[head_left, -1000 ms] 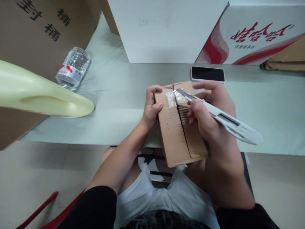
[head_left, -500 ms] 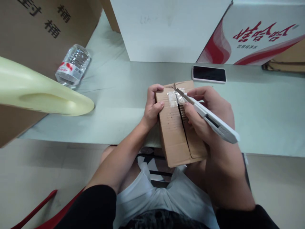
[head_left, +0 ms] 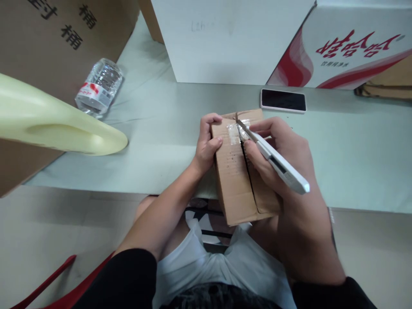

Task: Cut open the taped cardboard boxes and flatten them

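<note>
A small brown cardboard box (head_left: 234, 184) rests at the table's front edge, its near end jutting out over my lap. My left hand (head_left: 207, 141) grips its far left corner, thumb on top and fingers over the far side. In my right hand (head_left: 280, 146) is a white utility knife (head_left: 280, 165) with its blade out. The blade tip touches or hovers just over the clear tape (head_left: 234, 134) across the seam at the box's far end; contact cannot be made out. Along the middle of the top, the seam shows as a dark gap.
Behind the box stand a white carton (head_left: 222, 47) and a red-and-white printed carton (head_left: 347, 51). A phone (head_left: 283, 100) lies before them on the table (head_left: 154, 159). To the left are a clear plastic bottle (head_left: 99, 88), a pale yellow rounded object (head_left: 61, 120) and a large brown carton (head_left: 41, 56).
The knife's handle end has swung left and my right hand has shifted slightly left with it. The blade tip stays near the tape. My left hand and the box hold almost still.
</note>
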Motion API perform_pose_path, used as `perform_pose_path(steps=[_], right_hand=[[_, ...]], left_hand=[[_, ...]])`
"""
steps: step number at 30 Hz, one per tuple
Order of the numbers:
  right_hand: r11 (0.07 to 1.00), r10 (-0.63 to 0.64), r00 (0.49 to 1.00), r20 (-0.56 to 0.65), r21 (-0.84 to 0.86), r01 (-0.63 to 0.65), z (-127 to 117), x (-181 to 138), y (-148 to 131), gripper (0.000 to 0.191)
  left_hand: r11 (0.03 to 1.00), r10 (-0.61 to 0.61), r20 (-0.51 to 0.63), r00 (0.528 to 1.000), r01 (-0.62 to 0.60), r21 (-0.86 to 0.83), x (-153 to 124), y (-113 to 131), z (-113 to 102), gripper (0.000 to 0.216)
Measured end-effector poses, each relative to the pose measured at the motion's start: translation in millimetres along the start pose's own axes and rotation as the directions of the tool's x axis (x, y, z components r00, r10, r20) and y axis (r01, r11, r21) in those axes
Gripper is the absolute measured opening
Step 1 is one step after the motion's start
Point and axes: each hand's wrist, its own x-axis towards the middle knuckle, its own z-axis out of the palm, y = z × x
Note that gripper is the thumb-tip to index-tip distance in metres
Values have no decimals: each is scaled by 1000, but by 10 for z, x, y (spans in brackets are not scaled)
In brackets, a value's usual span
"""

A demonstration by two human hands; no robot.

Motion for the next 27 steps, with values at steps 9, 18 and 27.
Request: perform_pose_path(steps=[9, 18, 27], right_hand=[[999, 17, 1000, -1, -43, -17, -28, -43, -108, 11], [998, 13, 1000, 22, -60, -12, -11, -26, -75, 12], [995, -4, 1000, -26, -101, 1, -19, -41, -66, 11]], left_hand=[[996, 90, 22, 996, -90, 8, 19, -96, -29, 48], [997, 75, 45, 996, -76, 31, 17, -87, -56, 53], [997, 73, 34, 997, -74, 17, 6, -83, -42, 52]])
